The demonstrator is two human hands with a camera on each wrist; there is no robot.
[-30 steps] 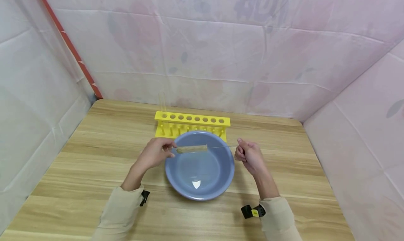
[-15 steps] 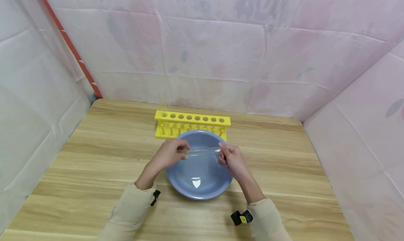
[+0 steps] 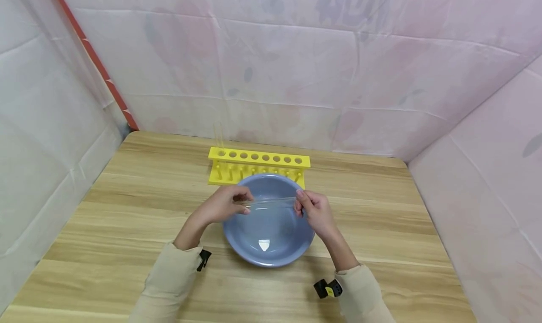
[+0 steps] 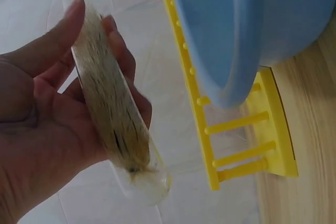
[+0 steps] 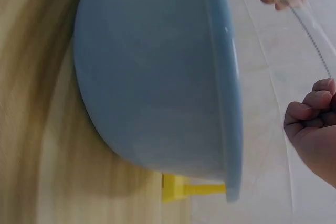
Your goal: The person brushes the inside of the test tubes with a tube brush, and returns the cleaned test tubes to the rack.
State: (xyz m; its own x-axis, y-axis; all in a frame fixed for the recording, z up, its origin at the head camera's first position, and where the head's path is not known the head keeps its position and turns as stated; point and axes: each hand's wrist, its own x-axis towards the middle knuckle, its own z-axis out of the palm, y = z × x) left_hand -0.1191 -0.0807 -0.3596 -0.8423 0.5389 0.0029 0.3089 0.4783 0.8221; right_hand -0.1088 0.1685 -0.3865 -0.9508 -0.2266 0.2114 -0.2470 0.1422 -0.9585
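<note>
My left hand (image 3: 223,203) grips a clear glass test tube (image 3: 271,201), held sideways above the blue basin (image 3: 267,263). A pale bristled test tube brush (image 4: 111,93) fills much of the tube in the left wrist view, with its bristle tip near the rounded end (image 4: 153,188). My right hand (image 3: 315,214) has curled fingers and pinches the brush's handle near the tube's mouth. In the right wrist view the thin twisted wire (image 5: 314,44) runs through the tube between both hands. The right fingers partly hide the handle's end.
Behind the basin stands a yellow test tube rack (image 3: 259,157), partly covered by the basin's rim. Another clear test tube (image 3: 219,138) is upright at the rack's left end. The wooden table (image 3: 139,196) is bordered by pale cloth walls (image 3: 288,59).
The right hand has moved left toward the left hand, and the brush, partly visible outside before, has slid deep into the tube. Over the last half second both hands have shifted only slightly.
</note>
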